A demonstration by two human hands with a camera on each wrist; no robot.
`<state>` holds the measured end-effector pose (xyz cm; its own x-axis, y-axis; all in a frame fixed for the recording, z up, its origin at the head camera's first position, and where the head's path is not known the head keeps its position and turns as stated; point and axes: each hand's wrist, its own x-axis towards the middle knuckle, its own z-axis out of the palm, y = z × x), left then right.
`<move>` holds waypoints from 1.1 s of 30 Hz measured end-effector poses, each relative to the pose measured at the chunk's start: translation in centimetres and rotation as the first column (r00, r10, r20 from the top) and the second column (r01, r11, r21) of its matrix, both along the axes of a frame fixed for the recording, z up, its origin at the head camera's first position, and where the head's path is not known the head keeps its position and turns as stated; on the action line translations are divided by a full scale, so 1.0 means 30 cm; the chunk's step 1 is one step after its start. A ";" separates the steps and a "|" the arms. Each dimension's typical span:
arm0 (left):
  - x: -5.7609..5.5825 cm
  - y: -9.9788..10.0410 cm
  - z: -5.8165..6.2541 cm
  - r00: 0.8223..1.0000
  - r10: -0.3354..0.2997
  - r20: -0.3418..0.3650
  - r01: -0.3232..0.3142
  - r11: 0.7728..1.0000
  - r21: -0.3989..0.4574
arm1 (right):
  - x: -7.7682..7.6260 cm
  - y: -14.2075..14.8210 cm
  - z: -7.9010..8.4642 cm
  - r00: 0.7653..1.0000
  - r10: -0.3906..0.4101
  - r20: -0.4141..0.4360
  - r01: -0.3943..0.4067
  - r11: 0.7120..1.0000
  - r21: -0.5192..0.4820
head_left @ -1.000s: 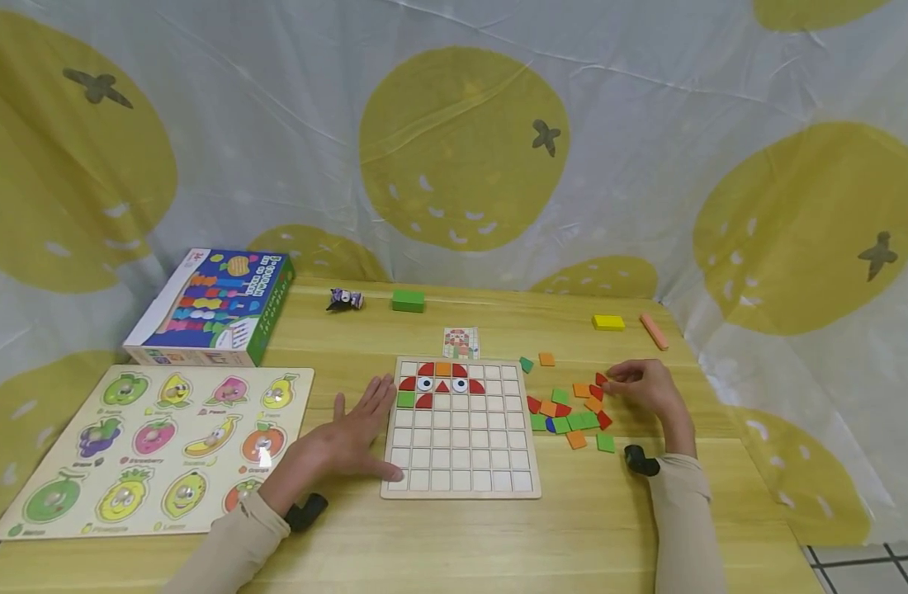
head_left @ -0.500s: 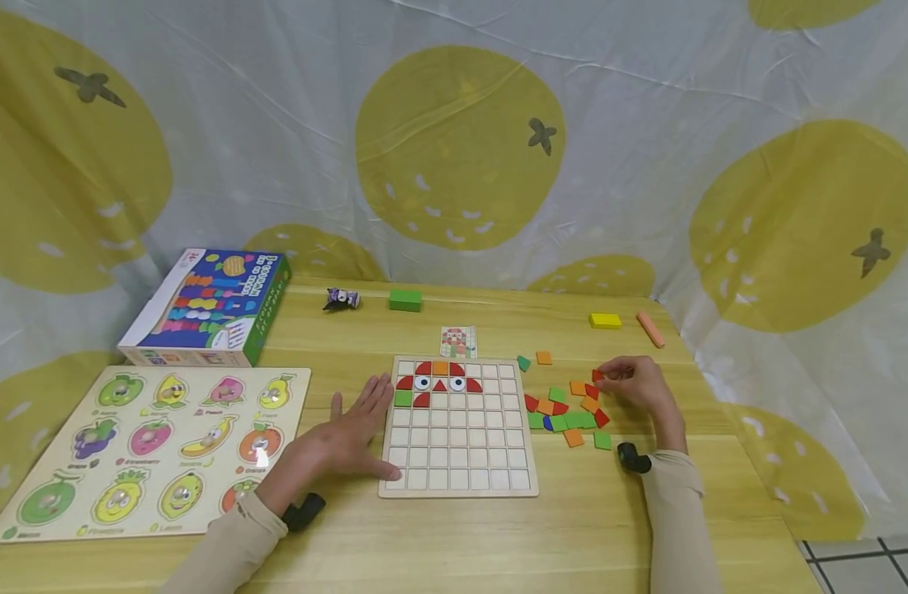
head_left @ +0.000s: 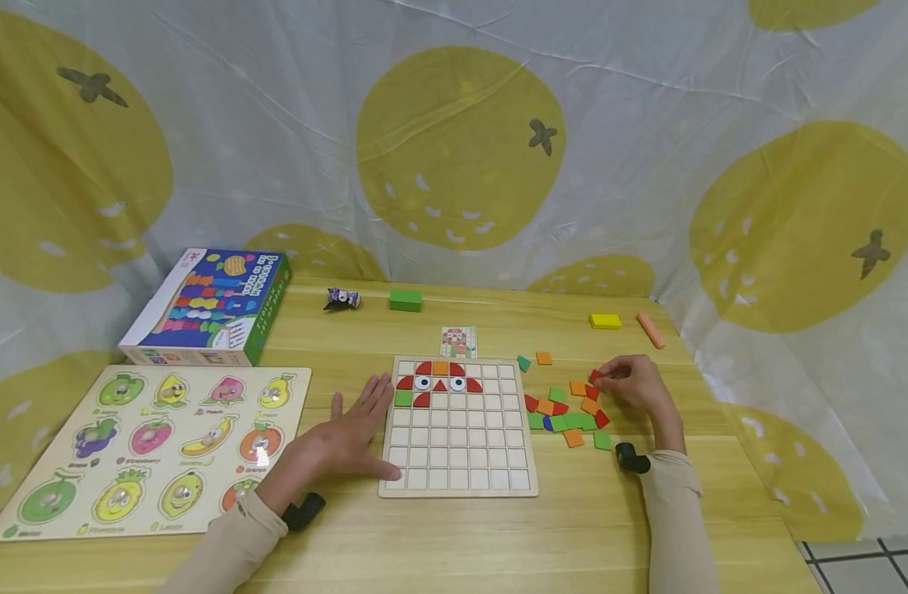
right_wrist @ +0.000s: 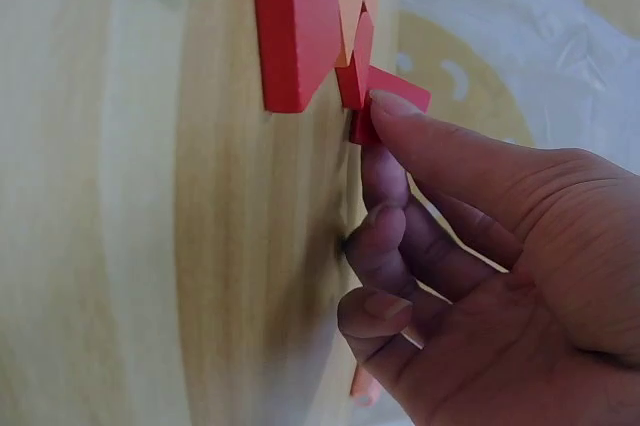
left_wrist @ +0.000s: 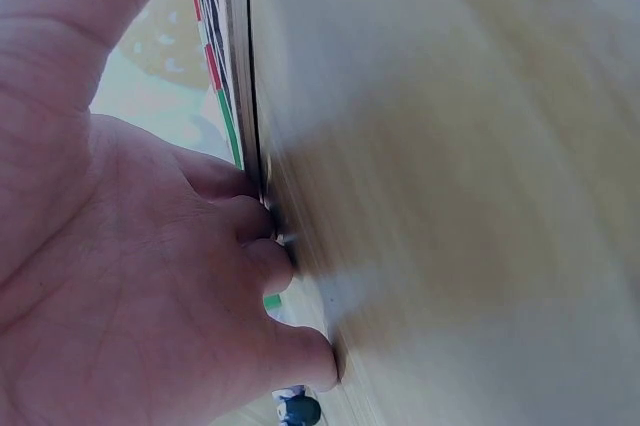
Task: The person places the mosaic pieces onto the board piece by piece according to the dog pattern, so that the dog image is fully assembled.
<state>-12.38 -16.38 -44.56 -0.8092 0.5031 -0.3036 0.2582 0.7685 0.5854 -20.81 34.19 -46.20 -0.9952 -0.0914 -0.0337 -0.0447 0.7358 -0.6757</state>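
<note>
My left hand [head_left: 346, 445] lies with fingers spread along the left edge of a square wooden grid board [head_left: 454, 458], its thumb at the lower left corner. Seen from the left wrist, the fingertips [left_wrist: 318, 361] rest on the table beside the board's edge. Right of the board, my right hand [head_left: 640, 386] pinches a red tile [right_wrist: 405, 88] between thumb and forefinger, at the edge of a loose heap of tiles. On the board's upper left, red, orange and green tiles and two eye tiles [head_left: 457, 384] form part of a face.
Loose green tiles [head_left: 575, 421] and orange tiles lie right of the board. A small picture card [head_left: 458, 341] sits behind it. Farther out are a fruit puzzle board [head_left: 194, 412], a game box [head_left: 209, 305], a green block [head_left: 405, 300], a yellow block [head_left: 606, 321] and a pink stick [head_left: 650, 329].
The head view shifts slightly. My right fingers draw the red tile a little toward the back left, and it now sits tilted in the pinch. The left hand stays in place.
</note>
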 end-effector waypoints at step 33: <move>0.003 -0.004 0.001 1.000 -0.005 0.006 0.004 1.000 0.003 | -0.006 -0.362 0.013 0.949 0.313 0.025 -0.308 0.943 -0.127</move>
<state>-12.29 -16.51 -44.53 -0.8051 0.5076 -0.3067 0.2582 0.7656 0.5893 -21.00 23.33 -45.81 -0.9145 -0.4019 -0.0469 -0.2261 0.6037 -0.7645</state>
